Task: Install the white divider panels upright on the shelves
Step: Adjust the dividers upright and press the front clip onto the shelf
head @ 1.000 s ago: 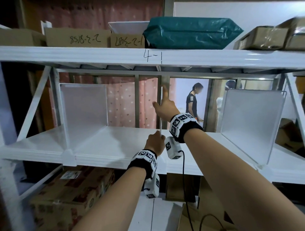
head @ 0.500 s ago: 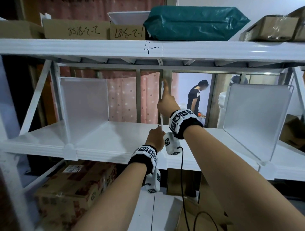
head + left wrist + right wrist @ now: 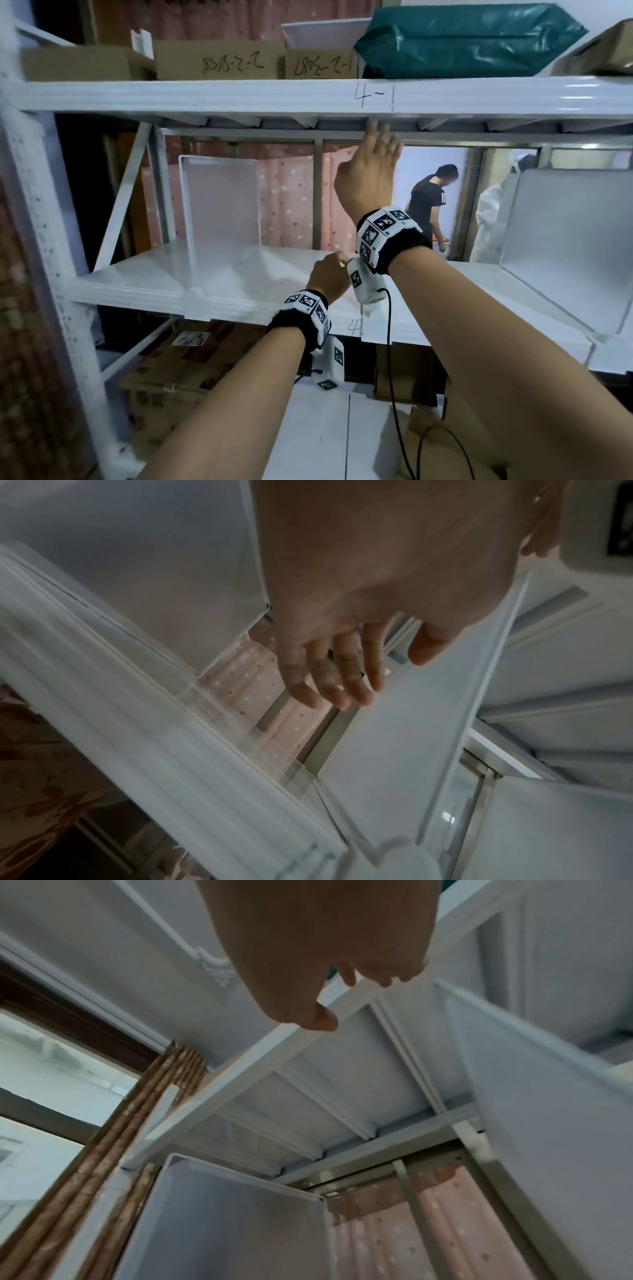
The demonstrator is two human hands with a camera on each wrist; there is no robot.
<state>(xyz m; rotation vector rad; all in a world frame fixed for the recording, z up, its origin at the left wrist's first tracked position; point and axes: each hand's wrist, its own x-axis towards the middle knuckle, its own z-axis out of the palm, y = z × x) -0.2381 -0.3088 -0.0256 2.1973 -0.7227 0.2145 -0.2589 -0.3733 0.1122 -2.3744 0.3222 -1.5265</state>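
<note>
Reaching up, the right hand [image 3: 368, 178] has straight fingers touching the underside of the white metal upper shelf [image 3: 239, 96]. The left hand [image 3: 329, 275], fingers loosely extended, rests against the thin white divider panel [image 3: 411, 723] standing edge-on at mid-shelf. Two more white divider panels stand upright at left [image 3: 219, 202] and right [image 3: 565, 240].

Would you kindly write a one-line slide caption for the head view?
Right hand reaches up to the upper shelf while the left hand steadies a white divider panel's lower edge.
</note>
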